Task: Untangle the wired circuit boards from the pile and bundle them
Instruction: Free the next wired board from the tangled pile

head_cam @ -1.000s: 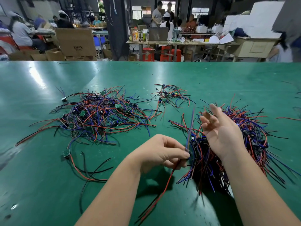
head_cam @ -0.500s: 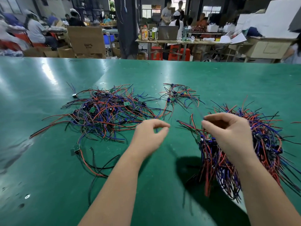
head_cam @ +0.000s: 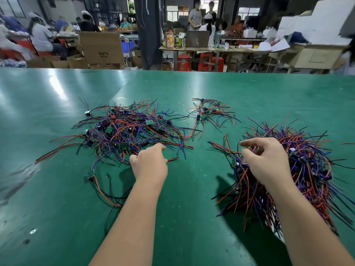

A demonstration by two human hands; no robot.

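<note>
Green desk keeps our two heaps apart, probably so they don't re-snag. At left, our left hand dips into the near edge of the tangled pile of wired circuit boards, fingers hidden, so we cannot tell its grip. Our right hand hovers with loose, empty fingers over the bundle.
</note>
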